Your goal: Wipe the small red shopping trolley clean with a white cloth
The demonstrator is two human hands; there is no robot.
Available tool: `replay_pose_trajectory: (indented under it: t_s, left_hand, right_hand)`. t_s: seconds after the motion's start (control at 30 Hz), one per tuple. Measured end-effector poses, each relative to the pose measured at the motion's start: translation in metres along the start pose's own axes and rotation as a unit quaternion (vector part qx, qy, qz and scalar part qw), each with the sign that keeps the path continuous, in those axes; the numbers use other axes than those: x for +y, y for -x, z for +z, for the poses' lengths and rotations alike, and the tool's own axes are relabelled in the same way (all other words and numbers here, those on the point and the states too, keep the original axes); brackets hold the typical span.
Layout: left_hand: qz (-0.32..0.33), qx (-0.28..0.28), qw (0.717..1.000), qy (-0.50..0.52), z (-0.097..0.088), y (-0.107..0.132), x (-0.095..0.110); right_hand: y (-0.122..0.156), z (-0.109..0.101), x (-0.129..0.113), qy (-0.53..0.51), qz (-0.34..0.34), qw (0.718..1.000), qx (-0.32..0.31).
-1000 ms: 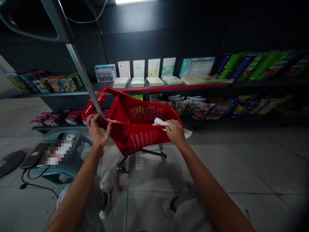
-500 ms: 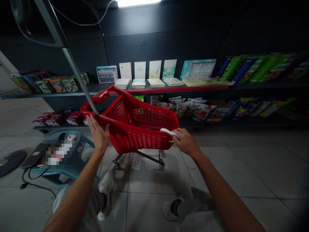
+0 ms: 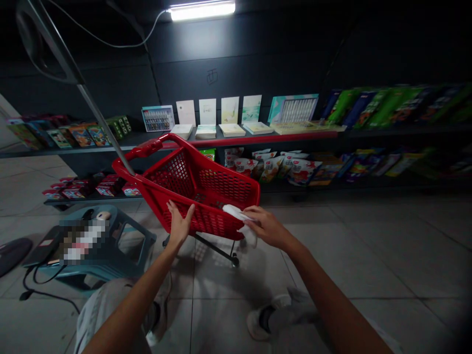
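A small red plastic shopping cart [image 3: 206, 189] stands on the tiled floor in front of me, tilted with its handle up at the left. My left hand [image 3: 179, 223] lies open and flat against the cart's near side wall. My right hand [image 3: 266, 227] is closed on a white cloth [image 3: 239, 217] and presses it against the cart's lower right corner. The basket looks empty inside.
A blue-green plastic stool [image 3: 110, 246] with a cable stands at the left. Dark shelves [image 3: 258, 140] with books, boxes and snack packs run along the back wall. A metal pole [image 3: 96, 120] slants down at the upper left. My shoes [image 3: 265, 317] are below.
My left hand slid from the cart's rim down to its side wall. My right hand moved the cloth left and lower along the cart, which tipped and shifted left.
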State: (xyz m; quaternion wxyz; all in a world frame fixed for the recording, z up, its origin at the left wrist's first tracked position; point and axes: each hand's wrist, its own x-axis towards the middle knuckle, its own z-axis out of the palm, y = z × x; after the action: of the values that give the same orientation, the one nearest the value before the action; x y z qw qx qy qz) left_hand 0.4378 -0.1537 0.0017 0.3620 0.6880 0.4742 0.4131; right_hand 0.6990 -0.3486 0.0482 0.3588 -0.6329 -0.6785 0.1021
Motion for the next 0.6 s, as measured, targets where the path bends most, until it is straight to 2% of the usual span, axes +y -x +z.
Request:
replay_pose_trajectory:
  t_s: [0.17, 0.27, 0.43, 0.53, 0.6]
  left_hand:
    - [-0.048, -0.010, 0.999, -0.004, -0.015, -0.011, 0.008]
    - [-0.076, -0.006, 0.997, -0.005, -0.017, -0.006, 0.015]
    - [-0.075, -0.036, 0.997, 0.003, 0.002, 0.017, 0.029]
    - [-0.068, -0.019, 0.997, -0.006, 0.013, 0.022, 0.033]
    - [-0.068, -0.008, 0.998, -0.011, 0.016, 0.019, 0.032]
  right_hand:
    - [0.000, -0.003, -0.007, -0.064, -0.008, 0.997, -0.032]
    - [-0.002, -0.004, -0.010, -0.073, -0.008, 0.996, -0.051]
    - [-0.007, 0.000, -0.026, -0.075, -0.008, 0.992, -0.100]
    - [-0.011, 0.004, -0.033, -0.077, -0.017, 0.989, -0.124]
    - [-0.014, 0.004, -0.029, -0.075, -0.022, 0.989, -0.126]
